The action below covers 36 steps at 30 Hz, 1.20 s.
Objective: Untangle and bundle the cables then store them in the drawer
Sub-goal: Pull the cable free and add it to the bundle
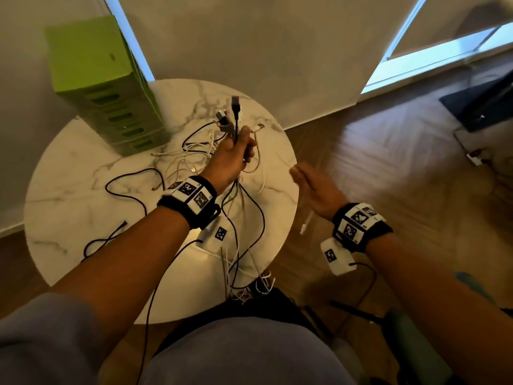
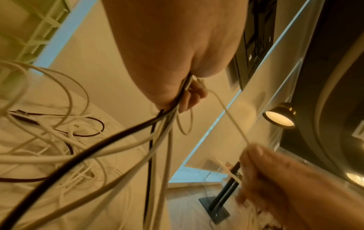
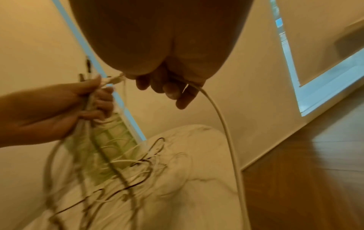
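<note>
Above the round marble table (image 1: 69, 218), my left hand (image 1: 236, 157) grips a bundle of cables (image 2: 157, 132), and several plug ends (image 1: 233, 112) stick up from the fist. My right hand (image 1: 313, 187), blurred, is off the table's right edge. Its fingers (image 3: 173, 91) are curled round a single white cable (image 3: 222, 124). That cable runs to the left hand and its free end hangs down (image 1: 306, 220). More black and white cables (image 1: 191, 154) lie tangled on the table. The green drawer unit (image 1: 105, 87) stands at the table's back left, and its drawers look closed.
A loose black cable (image 1: 125, 190) loops across the left half of the table. Cable ends dangle over the near edge onto my lap (image 1: 249, 287). Wooden floor lies to the right, with a dark object (image 1: 483, 104) at the far right. The wall stands close behind the table.
</note>
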Each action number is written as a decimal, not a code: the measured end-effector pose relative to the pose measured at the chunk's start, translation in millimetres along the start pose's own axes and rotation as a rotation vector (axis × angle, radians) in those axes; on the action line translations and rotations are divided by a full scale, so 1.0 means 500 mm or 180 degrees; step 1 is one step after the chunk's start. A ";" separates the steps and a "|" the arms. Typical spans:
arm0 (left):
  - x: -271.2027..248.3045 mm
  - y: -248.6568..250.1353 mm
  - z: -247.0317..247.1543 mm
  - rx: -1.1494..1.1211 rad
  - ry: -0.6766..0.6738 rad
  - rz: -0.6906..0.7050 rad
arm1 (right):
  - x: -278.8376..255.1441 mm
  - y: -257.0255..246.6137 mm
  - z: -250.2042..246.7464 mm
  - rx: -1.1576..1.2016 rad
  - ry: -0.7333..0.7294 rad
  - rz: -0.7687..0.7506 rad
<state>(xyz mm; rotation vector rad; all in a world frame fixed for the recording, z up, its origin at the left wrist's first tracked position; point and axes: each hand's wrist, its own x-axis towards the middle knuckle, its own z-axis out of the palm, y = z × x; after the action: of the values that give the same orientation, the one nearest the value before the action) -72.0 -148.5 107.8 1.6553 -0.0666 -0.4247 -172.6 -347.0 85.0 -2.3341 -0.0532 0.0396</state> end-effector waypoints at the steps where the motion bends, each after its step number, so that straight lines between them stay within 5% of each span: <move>1: 0.002 0.002 -0.008 -0.0185 -0.0004 -0.0024 | -0.004 0.027 -0.015 -0.0153 -0.0043 0.0126; 7: -0.013 0.028 -0.044 -0.1114 -0.0235 -0.0037 | -0.035 0.146 -0.034 -0.1430 -0.1200 0.1411; 11: -0.032 0.032 -0.036 -0.1236 -0.0436 -0.0090 | -0.003 0.025 0.022 -0.0653 -0.0488 0.0283; 13: -0.037 0.036 -0.029 -0.1266 -0.0458 -0.0100 | 0.026 -0.037 0.053 -0.0242 -0.0699 -0.0115; 15: -0.035 0.036 -0.030 -0.1206 -0.0392 -0.0021 | 0.044 -0.087 0.073 -0.0004 -0.0905 -0.0151; 21: -0.024 0.030 -0.062 -0.1114 0.0140 0.0070 | 0.059 -0.129 0.061 -0.0181 -0.0101 -0.0702; 27: -0.022 0.021 -0.083 -0.0149 0.0091 0.0073 | 0.067 -0.102 0.033 0.0117 0.0161 -0.0309; 30: -0.020 0.019 -0.096 0.0012 0.0106 0.0035 | 0.061 -0.055 0.017 -0.0014 -0.0154 0.0031; 36: -0.028 0.065 -0.110 -0.1435 -0.0076 -0.0223 | 0.014 0.065 0.006 -0.1076 -0.1682 0.0809</move>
<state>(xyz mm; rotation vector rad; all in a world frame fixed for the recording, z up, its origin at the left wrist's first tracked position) -61.1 -96.7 146.2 1.2110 0.0664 -0.4736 -165.1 -367.0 59.5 -2.5877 -0.0263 0.8299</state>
